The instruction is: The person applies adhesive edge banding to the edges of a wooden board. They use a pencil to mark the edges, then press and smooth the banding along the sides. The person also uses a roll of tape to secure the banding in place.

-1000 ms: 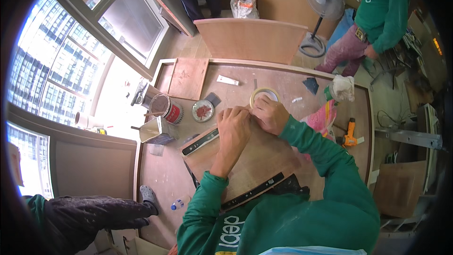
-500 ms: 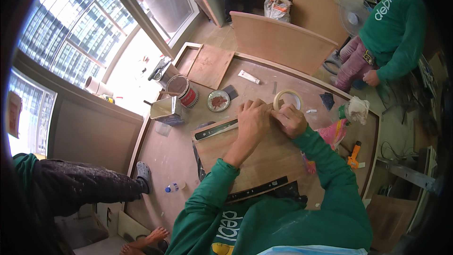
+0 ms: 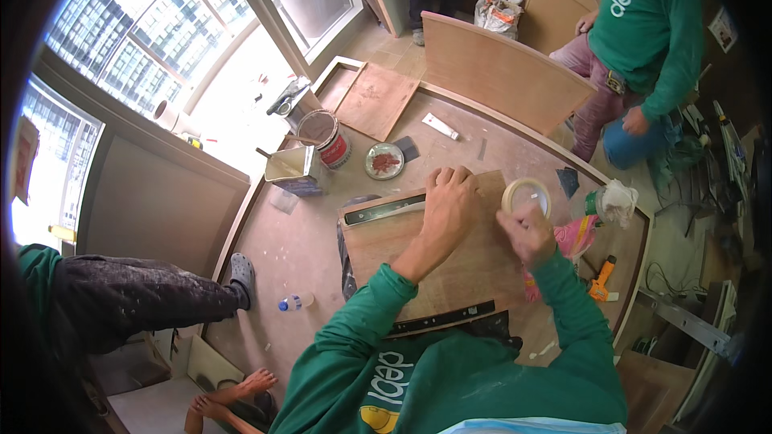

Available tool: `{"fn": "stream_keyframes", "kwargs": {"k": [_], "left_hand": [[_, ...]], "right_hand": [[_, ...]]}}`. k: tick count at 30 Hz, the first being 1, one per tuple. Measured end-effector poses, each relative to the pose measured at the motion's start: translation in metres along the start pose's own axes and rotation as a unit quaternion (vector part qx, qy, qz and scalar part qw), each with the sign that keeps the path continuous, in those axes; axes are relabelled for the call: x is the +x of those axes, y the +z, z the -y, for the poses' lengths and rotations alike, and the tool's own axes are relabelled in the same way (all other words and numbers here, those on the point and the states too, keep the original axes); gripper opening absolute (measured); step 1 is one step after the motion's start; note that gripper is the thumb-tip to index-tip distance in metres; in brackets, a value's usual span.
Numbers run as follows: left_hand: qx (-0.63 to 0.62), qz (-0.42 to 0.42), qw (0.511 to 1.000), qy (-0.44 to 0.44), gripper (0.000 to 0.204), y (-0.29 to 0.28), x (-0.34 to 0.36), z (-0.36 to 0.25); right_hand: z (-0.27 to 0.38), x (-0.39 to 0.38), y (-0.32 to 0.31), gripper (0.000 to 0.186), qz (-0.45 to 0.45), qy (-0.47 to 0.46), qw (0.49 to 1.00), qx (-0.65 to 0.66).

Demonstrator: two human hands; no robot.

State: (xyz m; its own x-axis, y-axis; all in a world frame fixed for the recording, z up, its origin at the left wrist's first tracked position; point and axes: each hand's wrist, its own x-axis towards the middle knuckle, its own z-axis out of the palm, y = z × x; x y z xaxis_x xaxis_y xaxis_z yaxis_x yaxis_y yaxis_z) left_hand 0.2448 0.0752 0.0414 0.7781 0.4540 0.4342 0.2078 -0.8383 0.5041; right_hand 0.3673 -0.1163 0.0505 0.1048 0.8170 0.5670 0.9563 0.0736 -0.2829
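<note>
A flat wooden panel (image 3: 450, 281) lies before me, with a metal drawer slide (image 3: 386, 209) along its far edge and a black drawer slide (image 3: 446, 319) along its near edge. My left hand (image 3: 450, 207) is closed at the far edge, its curled fingers pressing down past the end of the metal slide. What lies beneath those fingers is hidden. At the panel's right edge, my right hand (image 3: 532, 235) is closed, slightly blurred, on a roll of masking tape (image 3: 508, 195). The roll's ring stands out beyond the fingers.
Paint can (image 3: 334, 149), square tin (image 3: 301, 185), round lid with reddish paste (image 3: 384, 161) and white tube (image 3: 441, 126) sit beyond the panel. Pink bag (image 3: 575, 235) and orange tool (image 3: 601, 280) lie right. Co-workers stand far right (image 3: 655, 40) and left (image 3: 145, 297); another's hands show lower left.
My right hand has moved right and nearer with the tape roll, away from my left hand. The view has shifted. The far-right co-worker's other hand and a blue bucket now show.
</note>
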Motion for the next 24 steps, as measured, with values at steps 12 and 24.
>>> {"fn": "stream_keyframes", "kwargs": {"k": [12,24], "left_hand": [[-0.034,0.015,0.999,0.039,0.020,-0.007,-0.002,0.002],[-0.069,0.088,0.992,0.061,0.033,-0.026,0.001,-0.002]], "right_hand": [[0.086,-0.021,0.012,0.043,0.119,-0.037,0.982,0.144],[-0.004,0.037,0.045,0.027,-0.093,0.225,0.954,0.173]]}}
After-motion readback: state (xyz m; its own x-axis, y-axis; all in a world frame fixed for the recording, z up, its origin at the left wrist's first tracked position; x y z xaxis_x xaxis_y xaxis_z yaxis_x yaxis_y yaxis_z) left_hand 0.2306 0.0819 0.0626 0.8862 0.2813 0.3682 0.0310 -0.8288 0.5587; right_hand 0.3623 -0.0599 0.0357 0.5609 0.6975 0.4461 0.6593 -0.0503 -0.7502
